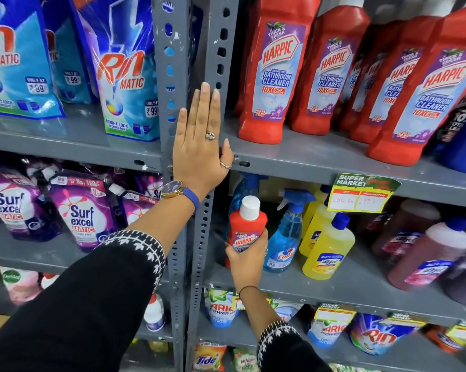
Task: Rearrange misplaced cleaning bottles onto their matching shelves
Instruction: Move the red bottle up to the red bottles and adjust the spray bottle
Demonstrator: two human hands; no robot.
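My right hand [246, 260] grips a small red Harpic bottle [246, 226] with a white cap, at the left end of the middle right shelf [333, 287]. It stands beside a blue Colin spray bottle [284, 237] and yellow Lizol bottles [327, 248]. On the shelf above [307, 157] stands a row of large red Harpic bathroom cleaner bottles [273, 73]. My left hand [202, 146] lies flat and open against the grey slotted upright [172, 76], fingers pointing up, wearing a watch and rings.
Rin Matic pouches [124, 84] fill the upper left shelf, purple Surf Excel pouches [83, 213] the one below. Brownish Lizol bottles [427, 253] stand at right. A price tag [360, 193] hangs from the shelf edge. Ariel and Rin packs [331, 331] sit lower.
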